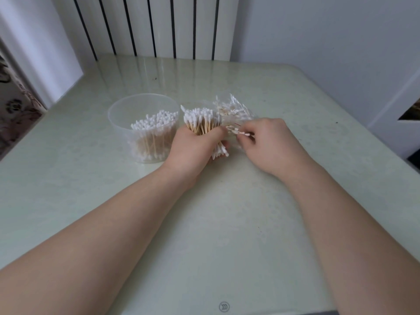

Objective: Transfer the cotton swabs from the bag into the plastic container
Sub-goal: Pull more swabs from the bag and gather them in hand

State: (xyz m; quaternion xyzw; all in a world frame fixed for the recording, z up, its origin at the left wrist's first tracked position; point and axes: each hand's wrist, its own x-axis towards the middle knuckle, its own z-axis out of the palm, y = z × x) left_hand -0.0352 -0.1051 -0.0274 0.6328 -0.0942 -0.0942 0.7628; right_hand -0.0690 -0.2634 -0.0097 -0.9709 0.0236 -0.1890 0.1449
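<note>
1. The cotton swabs sit in three groups, each too dense or too blurred to count singly: a bundle just right of the plastic container, a batch inside that container, and a few loose ones further right of it
2. The bundle stands nearly upright, long axis vertical and leaning slightly away from the container; white tips fan out on top, wooden shafts show below them, and more white tips stick out under the fist
3. The batch inside the container also stands on end, tips up, leaning toward its right wall
4. The loose few lie roughly sideways, pointing away from the container; they are blurred
5. One left hand, touching or nearly touching the container's right side, is curled round the bundle's middle and grips it
6. One right hand, further right of the container, pinches the loose swabs between thumb and fingertips
7. One clear bag lies crumpled right of the container, beyond the right hand, with swabs visible inside
8. The container, round and translucent, stands open on the pale green table
9. One white radiator rises behind the container, at the table's far edge
</note>
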